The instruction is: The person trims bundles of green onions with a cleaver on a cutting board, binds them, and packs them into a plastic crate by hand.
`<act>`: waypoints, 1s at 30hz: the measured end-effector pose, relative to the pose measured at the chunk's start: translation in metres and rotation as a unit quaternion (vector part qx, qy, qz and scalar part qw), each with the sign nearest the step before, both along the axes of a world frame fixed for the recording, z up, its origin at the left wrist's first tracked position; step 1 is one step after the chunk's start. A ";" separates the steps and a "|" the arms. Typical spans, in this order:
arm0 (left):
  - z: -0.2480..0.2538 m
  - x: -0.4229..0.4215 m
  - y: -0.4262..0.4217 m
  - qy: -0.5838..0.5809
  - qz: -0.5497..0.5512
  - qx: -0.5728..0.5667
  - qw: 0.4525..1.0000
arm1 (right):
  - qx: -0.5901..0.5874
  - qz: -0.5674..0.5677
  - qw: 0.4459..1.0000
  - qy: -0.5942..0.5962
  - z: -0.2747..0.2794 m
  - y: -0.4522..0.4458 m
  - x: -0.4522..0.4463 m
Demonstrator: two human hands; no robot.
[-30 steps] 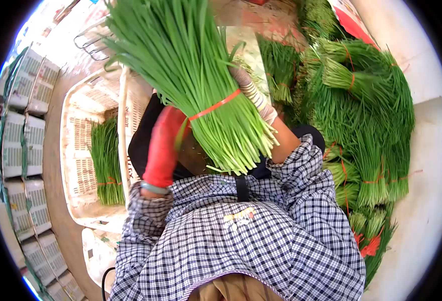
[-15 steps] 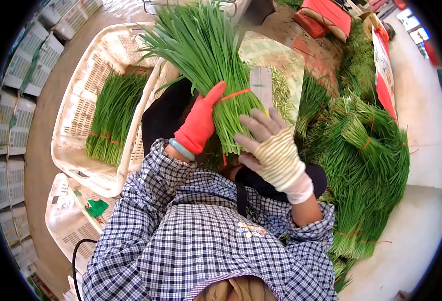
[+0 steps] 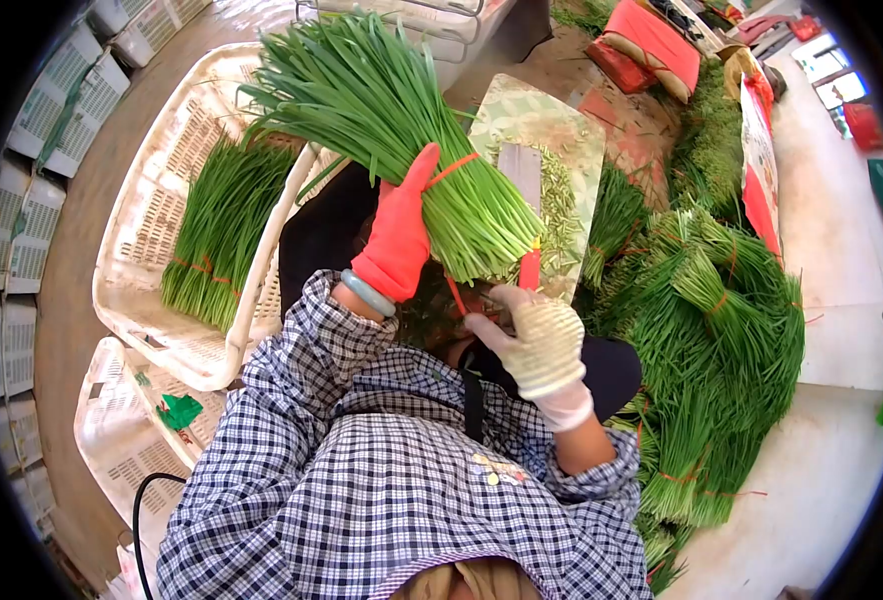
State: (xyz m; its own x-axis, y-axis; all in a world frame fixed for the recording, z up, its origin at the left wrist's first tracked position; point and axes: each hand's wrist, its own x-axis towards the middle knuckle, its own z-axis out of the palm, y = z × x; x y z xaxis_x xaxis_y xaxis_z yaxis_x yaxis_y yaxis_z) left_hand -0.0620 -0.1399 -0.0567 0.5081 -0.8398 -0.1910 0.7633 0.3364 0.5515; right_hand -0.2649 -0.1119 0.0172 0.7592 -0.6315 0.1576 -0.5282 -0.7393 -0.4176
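My left hand [image 3: 397, 232], in a red glove, is wrapped round a thick bunch of green stalks [image 3: 401, 120], its thumb lying near the orange-red band [image 3: 451, 172]. The leaves fan out to the upper left and the pale cut ends point to the lower right. My right hand [image 3: 545, 342], in a cream glove, has its fingers curled at the red handle of a knife [image 3: 529, 268], whose end they hide. The knife's wide grey blade [image 3: 519, 175] lies on a patterned board [image 3: 583, 150] strewn with cut stalk pieces [image 3: 559, 205]. A red strip hangs below the bunch.
At left, a white crate [image 3: 111, 265] holds banded green bunches [image 3: 223, 225]; another crate [image 3: 111, 440] sits below it. A large heap of green bunches [image 3: 731, 350] lies at right beside a pale wall [image 3: 831, 290]. Stacked crates [image 3: 6, 320] line the far left.
The bunch came down into my left hand and now tilts further left. My right hand left the bunch, first spreading its fingers beside it, then moved down to the knife handle.
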 end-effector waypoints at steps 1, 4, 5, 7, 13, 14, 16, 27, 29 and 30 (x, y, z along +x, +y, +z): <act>0.003 -0.004 0.000 -0.009 0.027 0.007 1.000 | 0.016 -0.047 0.999 0.017 -0.001 -0.001 0.013; 0.009 -0.010 0.003 -0.023 0.067 0.024 0.997 | -0.047 -0.036 0.998 0.010 -0.033 -0.011 0.030; 0.011 -0.010 0.004 -0.026 0.079 0.036 0.996 | -0.083 -0.030 0.996 0.016 -0.037 -0.013 0.033; 0.016 -0.009 0.009 -0.033 0.075 0.019 0.996 | -0.085 -0.025 0.996 -0.003 -0.031 -0.012 0.031; -0.006 0.046 0.011 0.018 -0.001 -0.044 0.999 | 0.122 0.144 0.946 0.264 -0.022 0.003 -0.042; 0.001 0.053 0.014 0.025 -0.029 -0.059 0.998 | 0.157 0.133 0.918 0.340 -0.020 -0.004 -0.050; 0.016 0.052 0.018 -0.003 -0.039 -0.071 0.997 | 0.142 0.090 0.938 0.304 -0.018 -0.019 -0.069; 0.050 0.034 0.046 -0.002 -0.279 -0.016 0.960 | -0.188 -0.017 0.982 -0.024 0.045 -0.118 -0.021; 0.073 0.029 0.049 -0.035 -0.292 -0.025 0.955 | -0.288 0.005 0.957 0.039 0.051 -0.119 -0.004; 0.080 0.029 0.050 -0.058 -0.316 -0.005 0.947 | -0.306 0.053 0.948 0.072 0.059 -0.115 0.003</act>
